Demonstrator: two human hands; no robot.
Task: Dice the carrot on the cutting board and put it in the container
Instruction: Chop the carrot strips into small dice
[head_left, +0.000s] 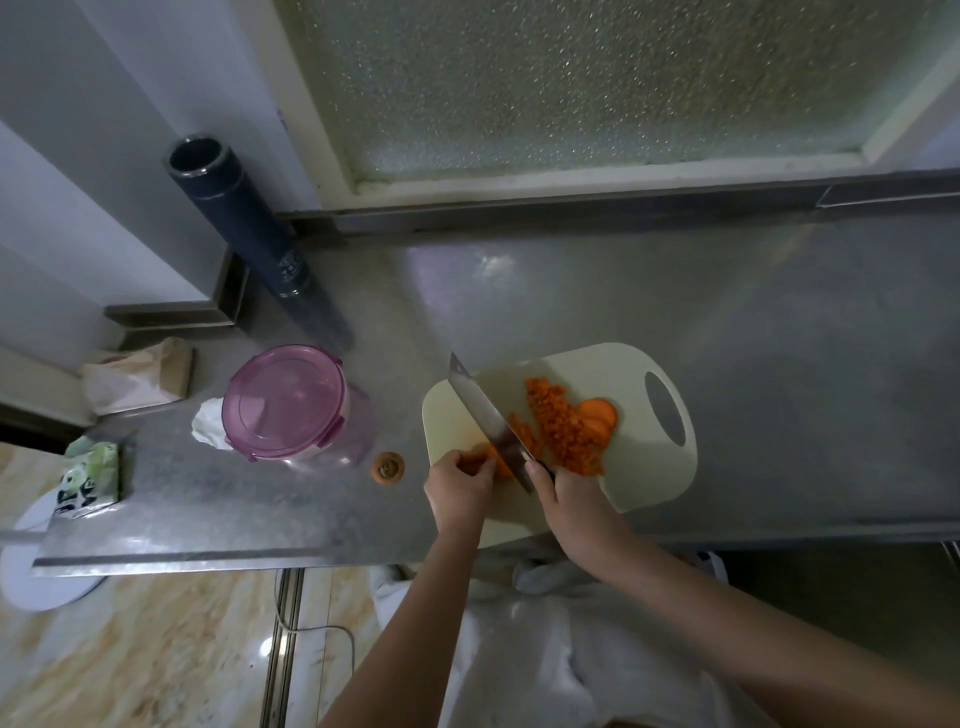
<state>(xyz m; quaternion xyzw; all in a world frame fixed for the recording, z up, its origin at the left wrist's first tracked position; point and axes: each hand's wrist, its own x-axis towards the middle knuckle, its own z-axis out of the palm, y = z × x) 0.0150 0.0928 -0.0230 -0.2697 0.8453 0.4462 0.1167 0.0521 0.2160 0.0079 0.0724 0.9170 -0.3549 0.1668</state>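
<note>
Head view: left fingers (480, 464) pinch carrot (502, 467), right fingers (537, 474) grip knife (483, 410), at board's (623, 374) near edge.

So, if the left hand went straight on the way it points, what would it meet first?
Probably the knife blade: the left hand grips a carrot piece, its fingers pointing toward the blade just beyond. Height is unclear.

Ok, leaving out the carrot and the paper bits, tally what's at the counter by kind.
cutting board: 1
knife: 1
lidded container: 1
dark tube: 1
Total: 4
</note>
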